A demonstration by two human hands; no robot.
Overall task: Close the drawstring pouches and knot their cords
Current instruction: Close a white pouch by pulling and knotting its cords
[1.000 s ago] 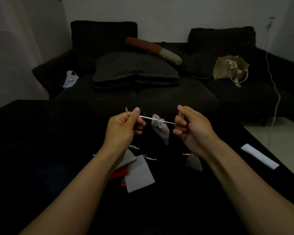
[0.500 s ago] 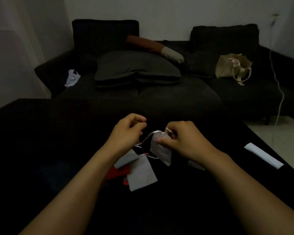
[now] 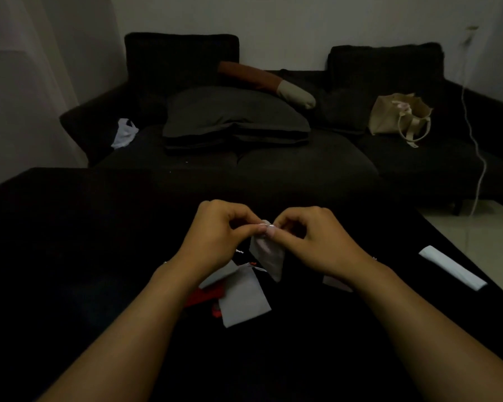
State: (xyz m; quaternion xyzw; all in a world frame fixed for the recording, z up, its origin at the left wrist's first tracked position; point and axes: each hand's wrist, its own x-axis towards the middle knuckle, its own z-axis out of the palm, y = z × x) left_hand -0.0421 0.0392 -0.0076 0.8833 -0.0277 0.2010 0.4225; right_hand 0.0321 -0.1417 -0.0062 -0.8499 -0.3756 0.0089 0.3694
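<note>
A small grey drawstring pouch (image 3: pixel 269 256) hangs above the black table, its gathered top held between both hands. My left hand (image 3: pixel 215 236) pinches the pouch's top and cord from the left. My right hand (image 3: pixel 314 242) pinches it from the right, thumbs nearly touching. The cord itself is mostly hidden by my fingers. Below on the table lie a flat grey pouch (image 3: pixel 244 297), a red pouch (image 3: pixel 206 295) partly under it, and another grey pouch (image 3: pixel 336 282) under my right wrist.
The black table (image 3: pixel 70 256) fills the lower view. A white paper strip (image 3: pixel 452 266) lies near its right edge. Behind stands a dark sofa (image 3: pixel 273 158) with cushions, a beige tote bag (image 3: pixel 398 117) and a white plastic bag (image 3: pixel 125 134). A white cable (image 3: pixel 479 158) hangs at right.
My hands were apart, pulling the cord taut with the pouch hanging between them. They have come together and lowered, and both now pinch the pouch's top.
</note>
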